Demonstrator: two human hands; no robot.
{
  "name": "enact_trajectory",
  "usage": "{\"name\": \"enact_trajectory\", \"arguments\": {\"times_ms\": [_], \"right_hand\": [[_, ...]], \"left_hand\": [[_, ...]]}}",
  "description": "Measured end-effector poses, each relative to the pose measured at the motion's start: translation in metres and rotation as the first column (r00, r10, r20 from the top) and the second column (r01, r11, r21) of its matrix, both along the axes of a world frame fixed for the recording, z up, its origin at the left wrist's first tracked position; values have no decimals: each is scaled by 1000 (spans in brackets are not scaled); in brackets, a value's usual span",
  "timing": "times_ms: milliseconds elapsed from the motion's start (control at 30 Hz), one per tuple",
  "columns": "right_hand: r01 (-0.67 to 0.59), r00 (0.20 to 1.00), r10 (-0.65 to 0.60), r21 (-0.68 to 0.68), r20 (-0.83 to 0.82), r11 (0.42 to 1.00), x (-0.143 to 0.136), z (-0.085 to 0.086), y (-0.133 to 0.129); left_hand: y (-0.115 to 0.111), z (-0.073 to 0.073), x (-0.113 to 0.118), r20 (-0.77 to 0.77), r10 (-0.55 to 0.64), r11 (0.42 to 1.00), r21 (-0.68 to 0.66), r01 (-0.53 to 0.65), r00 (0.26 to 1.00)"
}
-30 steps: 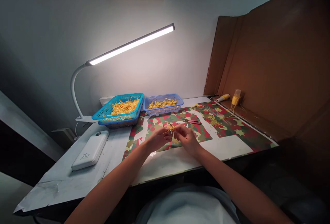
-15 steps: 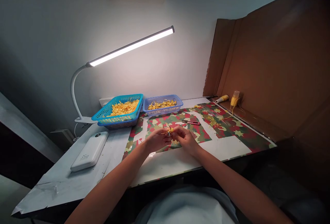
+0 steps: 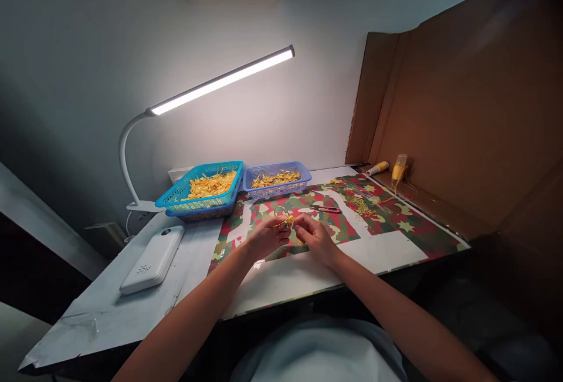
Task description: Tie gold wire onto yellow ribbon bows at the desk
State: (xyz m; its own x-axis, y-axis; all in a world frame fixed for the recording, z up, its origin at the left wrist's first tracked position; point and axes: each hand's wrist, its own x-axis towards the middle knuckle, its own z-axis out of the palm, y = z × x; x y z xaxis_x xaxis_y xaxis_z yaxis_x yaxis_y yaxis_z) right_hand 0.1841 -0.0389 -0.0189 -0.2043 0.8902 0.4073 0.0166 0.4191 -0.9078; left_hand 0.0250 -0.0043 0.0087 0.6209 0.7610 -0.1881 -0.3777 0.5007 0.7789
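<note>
Over the patterned mat, my left hand (image 3: pixel 267 237) is closed in a pinch on a small yellow corded piece (image 3: pixel 290 220). Thin cord ends loop up and to the left from it, and a tiny shiny bit shows just under it by my fingertips. My right hand (image 3: pixel 315 237) comes in from the other side, its thumb and fingers closed together at the piece's right edge. What lies between those right fingertips is too small to make out. Behind my hands, a pair of small pinkish thread snips (image 3: pixel 326 209) lies on the mat.
A turquoise basket (image 3: pixel 169 199) of yellow pieces sits stacked on a darker blue one, beside a periwinkle basket (image 3: pixel 303 181) holding more. A white power bank (image 3: pixel 152 260) lies left, near the lamp (image 3: pixel 125 162). Yellow thread spools (image 3: pixel 399 168) stand by the cardboard wall (image 3: pixel 466 106).
My right fingertips have shifted slightly about the yellow piece, and its cord loop has tilted left. The whole view has moved a little; the baskets and snips stay in place.
</note>
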Motion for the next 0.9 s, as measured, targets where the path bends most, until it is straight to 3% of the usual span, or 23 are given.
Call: {"name": "enact_trajectory", "arguments": {"times_ms": [400, 900], "right_hand": [[138, 988, -143, 73, 66, 988, -1, 11, -7], [240, 964, -248, 87, 93, 967, 0, 11, -7]], "left_hand": [[1, 0, 2, -52, 21, 1000, 5, -21, 998], [-9, 2, 10, -132, 178, 959, 245, -142, 975]]}}
